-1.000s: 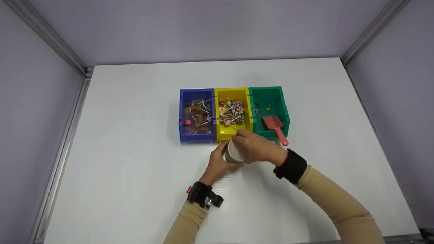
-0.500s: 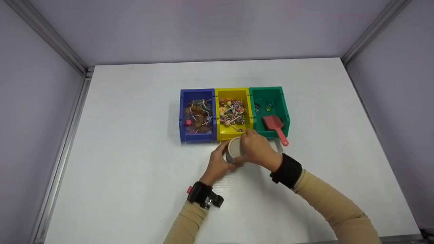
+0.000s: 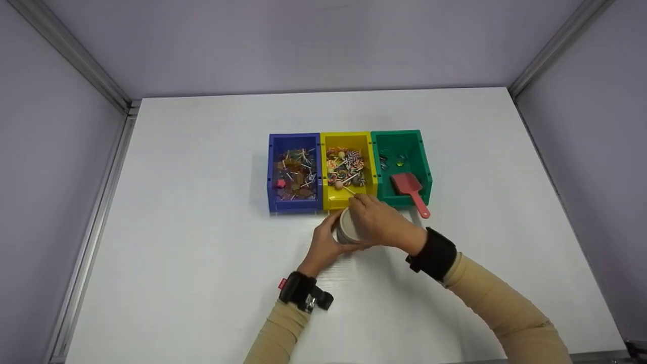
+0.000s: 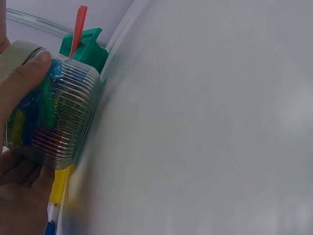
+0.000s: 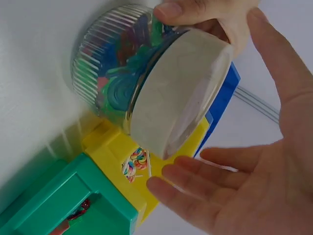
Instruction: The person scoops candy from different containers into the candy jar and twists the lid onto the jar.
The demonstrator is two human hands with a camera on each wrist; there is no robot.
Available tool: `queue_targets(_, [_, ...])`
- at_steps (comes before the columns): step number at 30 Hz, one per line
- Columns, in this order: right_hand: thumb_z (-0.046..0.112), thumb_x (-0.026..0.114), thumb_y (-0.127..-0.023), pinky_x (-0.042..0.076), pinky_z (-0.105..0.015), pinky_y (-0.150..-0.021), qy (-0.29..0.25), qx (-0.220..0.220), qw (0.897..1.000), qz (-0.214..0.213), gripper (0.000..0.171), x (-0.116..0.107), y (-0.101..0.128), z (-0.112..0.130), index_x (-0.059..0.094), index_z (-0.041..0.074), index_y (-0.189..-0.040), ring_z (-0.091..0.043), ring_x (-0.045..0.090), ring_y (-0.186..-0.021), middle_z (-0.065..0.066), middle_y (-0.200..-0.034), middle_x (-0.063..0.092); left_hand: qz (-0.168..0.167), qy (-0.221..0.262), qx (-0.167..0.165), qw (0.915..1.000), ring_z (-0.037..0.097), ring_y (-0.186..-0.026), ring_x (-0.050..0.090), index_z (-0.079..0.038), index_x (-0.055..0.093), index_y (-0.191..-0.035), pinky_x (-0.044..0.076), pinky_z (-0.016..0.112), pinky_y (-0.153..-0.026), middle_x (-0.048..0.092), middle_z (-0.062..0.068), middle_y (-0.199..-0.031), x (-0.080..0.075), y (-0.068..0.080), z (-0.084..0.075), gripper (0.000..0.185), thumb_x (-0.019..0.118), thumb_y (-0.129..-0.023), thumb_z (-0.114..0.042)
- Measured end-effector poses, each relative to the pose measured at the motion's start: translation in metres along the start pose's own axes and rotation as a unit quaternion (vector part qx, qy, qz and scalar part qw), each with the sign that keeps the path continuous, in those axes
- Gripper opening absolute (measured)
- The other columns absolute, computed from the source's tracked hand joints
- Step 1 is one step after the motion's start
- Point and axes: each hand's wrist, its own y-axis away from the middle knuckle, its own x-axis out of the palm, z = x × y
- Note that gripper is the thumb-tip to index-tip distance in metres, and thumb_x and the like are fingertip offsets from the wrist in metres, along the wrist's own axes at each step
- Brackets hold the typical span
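A ribbed clear glass jar [image 4: 61, 115] with colourful contents stands in front of the bins, its off-white lid [image 3: 348, 226] on top. My left hand [image 3: 322, 246] grips the jar from the left, thumb on one side of the glass and fingers curled round the other. Over the lid is my right hand [image 3: 381, 222]. In the right wrist view its fingers [image 5: 195, 191] are spread beside the lid, with a gap between thumb and lid. From the head, this hand hides the lid's right part.
Blue [image 3: 295, 206], yellow [image 3: 336, 202] and green [image 3: 426, 164] bins stand joined in a row beyond the jar. Lollipops [image 3: 349, 164] lie in the yellow one, wrapped sweets and sticks in the blue. A red scoop [image 3: 407, 183] leans over the green bin's front edge.
My right hand turned to the right over the lid, uncovering more of it, then swung back left. The left hand and jar have stayed in place.
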Motion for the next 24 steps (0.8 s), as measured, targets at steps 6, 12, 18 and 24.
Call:
queue_targets(6, [0.018,0.086,-0.069,0.054,-0.048,-0.099,0.003,-0.082,0.997,0.005,0.068,-0.0009,-0.0032,-0.0056,0.055,-0.006,-0.125,-0.038,0.057,-0.119,-0.024,-0.128,0.058,0.001,0.012,-0.014,0.9998,0.026,-0.134,0.048,-0.010,0.043,-0.143,0.040,0.042,-0.115,0.051,0.010,-0.145,-0.0006,0.0012,-0.0014,0.089,0.088,-0.067,-0.022])
queue_targets(12, [0.006,0.085,-0.067,0.055,-0.045,-0.099,0.002,-0.091,0.995,0.040,0.066,-0.0042,-0.0034,-0.0075,0.056,-0.003,-0.126,-0.034,0.060,-0.116,-0.020,-0.127,0.059,0.000,0.015,-0.011,0.9998,0.026,-0.136,0.047,-0.010,0.043,-0.143,0.039,0.040,-0.116,0.050,0.010,-0.146,-0.0008,0.0015,-0.0016,0.089,0.088,-0.067,-0.020])
queue_targets(18, [0.011,0.084,-0.069,0.058,-0.042,-0.094,0.000,-0.099,0.995,0.025,0.058,-0.0043,-0.0050,-0.0078,0.059,-0.004,-0.119,-0.031,0.063,-0.107,-0.020,-0.119,0.063,-0.004,0.016,-0.015,0.9997,0.027,-0.134,0.048,-0.011,0.044,-0.142,0.040,0.041,-0.115,0.051,0.010,-0.145,-0.0001,0.0013,-0.0013,0.089,0.089,-0.066,-0.022])
queue_targets(24, [0.021,0.088,-0.066,0.059,-0.040,-0.090,-0.010,-0.069,0.998,0.007,0.061,-0.0012,-0.0048,-0.0086,0.060,-0.003,-0.115,-0.029,0.061,-0.102,-0.018,-0.114,0.063,-0.003,0.012,-0.002,0.9999,0.028,-0.133,0.050,-0.009,0.045,-0.142,0.042,0.042,-0.114,0.053,0.011,-0.143,-0.0007,0.0009,-0.0003,0.088,0.089,-0.067,-0.021])
